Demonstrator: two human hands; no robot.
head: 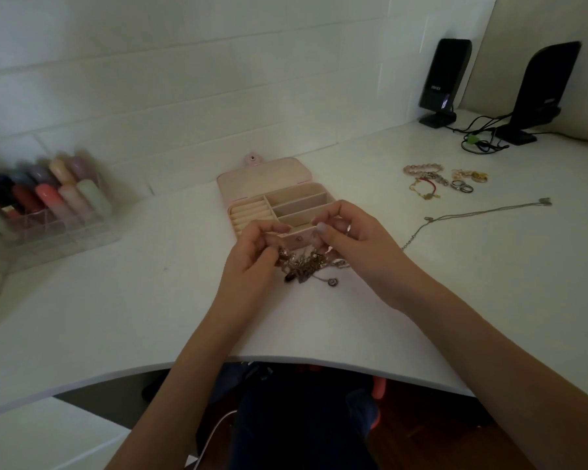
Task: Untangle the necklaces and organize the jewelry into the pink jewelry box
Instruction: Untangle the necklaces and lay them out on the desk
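Partly hidden behind both hands, the tangled necklaces [304, 264] hang in a clump just above the desk [116, 317], in front of the open pink jewelry box [279, 201]; individual chains cannot be told apart. Left hand [255, 252] and right hand [350, 232] each pinch the tangle with curled fingers. One separate chain [472, 213] lies toward the right edge, bracelets and rings [445, 181] beyond it. The organiser [45, 205] at the left edge is blurred.
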